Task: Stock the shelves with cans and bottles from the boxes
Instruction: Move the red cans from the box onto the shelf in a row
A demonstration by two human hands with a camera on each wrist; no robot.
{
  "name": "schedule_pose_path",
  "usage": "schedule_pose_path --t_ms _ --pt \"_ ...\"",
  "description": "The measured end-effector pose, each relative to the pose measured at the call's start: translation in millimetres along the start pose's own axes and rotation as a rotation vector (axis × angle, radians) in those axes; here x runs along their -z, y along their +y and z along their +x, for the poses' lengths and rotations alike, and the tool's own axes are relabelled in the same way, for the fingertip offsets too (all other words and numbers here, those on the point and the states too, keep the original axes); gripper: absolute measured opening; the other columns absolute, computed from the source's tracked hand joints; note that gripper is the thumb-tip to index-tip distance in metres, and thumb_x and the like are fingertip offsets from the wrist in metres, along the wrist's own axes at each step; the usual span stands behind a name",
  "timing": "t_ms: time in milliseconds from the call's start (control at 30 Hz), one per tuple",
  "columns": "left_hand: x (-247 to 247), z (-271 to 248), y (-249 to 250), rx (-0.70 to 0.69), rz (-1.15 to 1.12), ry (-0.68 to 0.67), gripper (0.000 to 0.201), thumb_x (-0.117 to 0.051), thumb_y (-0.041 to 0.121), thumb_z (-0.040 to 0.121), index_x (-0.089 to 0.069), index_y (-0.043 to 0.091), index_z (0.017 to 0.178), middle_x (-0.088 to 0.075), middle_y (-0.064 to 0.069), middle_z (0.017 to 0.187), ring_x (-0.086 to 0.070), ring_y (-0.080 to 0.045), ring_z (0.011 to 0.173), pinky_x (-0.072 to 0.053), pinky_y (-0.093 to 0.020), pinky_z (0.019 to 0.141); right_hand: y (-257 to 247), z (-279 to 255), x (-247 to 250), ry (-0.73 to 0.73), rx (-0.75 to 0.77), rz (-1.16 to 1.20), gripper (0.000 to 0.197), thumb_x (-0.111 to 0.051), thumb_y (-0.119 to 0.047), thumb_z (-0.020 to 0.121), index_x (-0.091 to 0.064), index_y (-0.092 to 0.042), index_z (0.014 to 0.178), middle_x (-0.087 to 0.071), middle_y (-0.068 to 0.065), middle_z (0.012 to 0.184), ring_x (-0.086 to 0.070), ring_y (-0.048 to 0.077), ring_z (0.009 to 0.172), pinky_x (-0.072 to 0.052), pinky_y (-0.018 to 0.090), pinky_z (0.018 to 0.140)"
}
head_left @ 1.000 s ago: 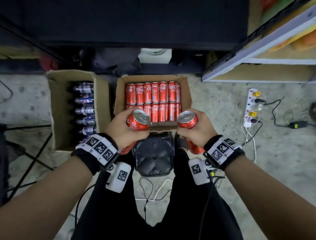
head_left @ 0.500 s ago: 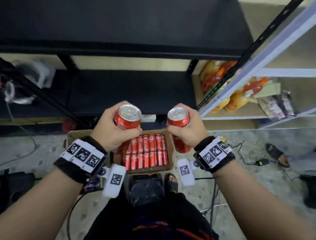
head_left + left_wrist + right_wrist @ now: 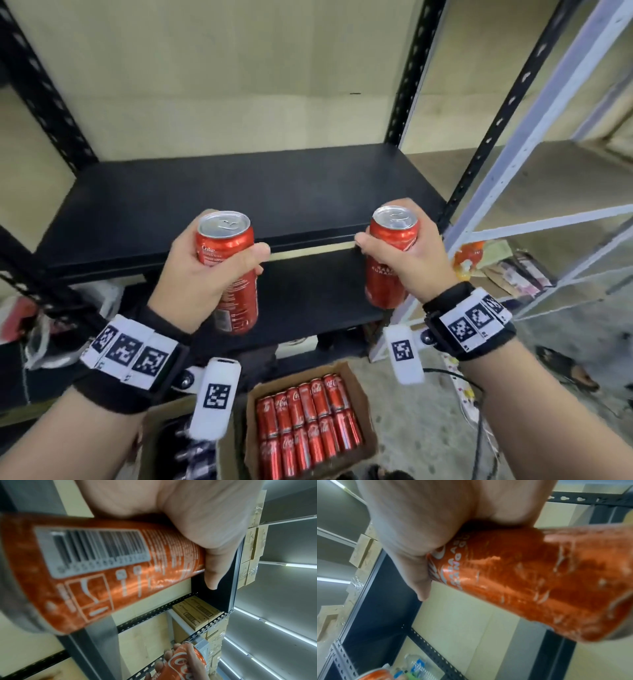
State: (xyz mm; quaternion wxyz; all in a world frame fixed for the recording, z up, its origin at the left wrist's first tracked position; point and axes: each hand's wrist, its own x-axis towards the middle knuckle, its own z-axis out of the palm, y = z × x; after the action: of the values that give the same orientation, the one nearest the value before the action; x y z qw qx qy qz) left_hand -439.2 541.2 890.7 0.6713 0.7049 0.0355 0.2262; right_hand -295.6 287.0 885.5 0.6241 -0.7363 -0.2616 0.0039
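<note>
Now left hand [image 3: 191,274] fingers wrap left can [image 3: 227,270]; right hand [image 3: 411,260] fingers wrap right can [image 3: 390,253].

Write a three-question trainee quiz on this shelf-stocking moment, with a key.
1. True or false: the left hand holds a red can.
2. What does the right hand hold? A) a bottle B) a second can C) nothing
3. Fill in: the black shelf in front of the hands bears ____ cans.

Key: 1 true; 2 B; 3 no. More cans sit in the box below.
</note>
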Motion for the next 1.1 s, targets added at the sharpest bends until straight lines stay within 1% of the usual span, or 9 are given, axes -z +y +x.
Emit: schedule_pose_path --t_ms 133,233,300,367,433,600,767,900,1100 --pt "17 34 11 -0.023 -0.055 -0.044 0.045 -0.08 0.032 0.067 -0.057 0.024 0.105 -0.067 -0.012 0.091 -0.07 -0.032 0.077 -0.058 -0.048 0.073 -10 19 -1 0.113 -0.011 0.075 0.056 -0.087 -0.038 0.071 -0.054 -0.02 0.113 -0.068 0.016 0.103 -0.07 0.033 0.093 -0.058 0.046 0.086" --pt "19 63 15 -0.015 -0.054 -0.086 0.048 -0.073 0.035 0.066 -0.055 0.03 0.111 -0.067 -0.006 0.098 -0.069 -0.033 0.089 -0.057 -0.044 0.077 -8 40 8 0.141 -0.018 0.106 0.059 -0.081 -0.03 0.068 -0.052 -0.019 0.119 -0.067 0.02 0.108 -0.067 0.038 0.1 -0.055 0.052 0.092" --pt "16 84 13 -0.037 0.013 -0.113 0.048 -0.073 0.04 0.069 -0.055 0.033 0.112 -0.068 0.002 0.1 -0.069 -0.029 0.096 -0.056 -0.044 0.083 -5 56 16 0.14 -0.028 0.113 0.054 -0.073 -0.023 0.067 -0.055 -0.02 0.117 -0.069 0.011 0.105 -0.066 0.028 0.098 -0.053 0.048 0.092" --pt "10 104 12 -0.076 0.096 -0.128 0.047 -0.074 0.045 0.07 -0.055 0.033 0.111 -0.069 0.01 0.097 -0.068 -0.016 0.095 -0.054 -0.035 0.082 -2 73 25 0.114 -0.019 0.076 0.046 -0.071 -0.019 0.072 -0.058 -0.023 0.116 -0.069 -0.003 0.097 -0.065 0.014 0.093 -0.052 0.038 0.089" --pt "4 127 10 -0.092 0.206 -0.146 0.05 -0.075 0.05 0.069 -0.056 0.032 0.112 -0.071 0.012 0.101 -0.068 -0.008 0.096 -0.052 -0.029 0.084 5 93 37 0.047 0.003 -0.025 0.045 -0.075 -0.024 0.078 -0.058 -0.025 0.12 -0.07 -0.01 0.098 -0.066 0.01 0.095 -0.051 0.034 0.091" --pt "-16 185 -7 -0.039 0.359 -0.172 0.053 -0.089 0.051 0.066 -0.066 0.038 0.112 -0.071 0.01 0.112 -0.066 -0.009 0.107 -0.05 -0.035 0.099 29 151 75 -0.112 0.008 -0.264 0.057 -0.079 -0.034 0.084 -0.054 -0.025 0.135 -0.068 -0.011 0.118 -0.064 0.005 0.11 -0.048 0.031 0.101" --pt "-55 227 -27 -0.05 0.497 -0.113 0.045 -0.087 0.031 0.073 -0.067 0.03 0.112 -0.071 0.013 0.107 -0.065 -0.001 0.098 -0.048 -0.015 0.085 62 201 102 -0.098 0.083 -0.415 0.069 -0.087 -0.044 0.073 -0.059 -0.027 0.134 -0.066 -0.013 0.124 -0.061 0.002 0.115 -0.047 0.029 0.104" --pt "-83 252 -47 0.038 0.51 -0.13 0.047 -0.09 0.025 0.07 -0.067 0.027 0.111 -0.072 0.011 0.107 -0.067 0.0 0.096 -0.054 -0.021 0.085 92 227 118 -0.058 0.042 -0.414 0.069 -0.089 -0.048 0.069 -0.063 -0.031 0.13 -0.069 -0.016 0.119 -0.063 0.002 0.112 -0.048 0.028 0.102" --pt "-124 271 -77 0.038 0.523 -0.146 0.049 -0.092 0.024 0.069 -0.067 0.031 0.11 -0.072 0.013 0.106 -0.067 -0.001 0.098 -0.054 -0.021 0.083 124 238 131 -0.045 -0.056 -0.373 0.055 -0.089 -0.039 0.072 -0.067 -0.034 0.123 -0.072 -0.021 0.106 -0.063 -0.009 0.099 -0.046 0.011 0.086"
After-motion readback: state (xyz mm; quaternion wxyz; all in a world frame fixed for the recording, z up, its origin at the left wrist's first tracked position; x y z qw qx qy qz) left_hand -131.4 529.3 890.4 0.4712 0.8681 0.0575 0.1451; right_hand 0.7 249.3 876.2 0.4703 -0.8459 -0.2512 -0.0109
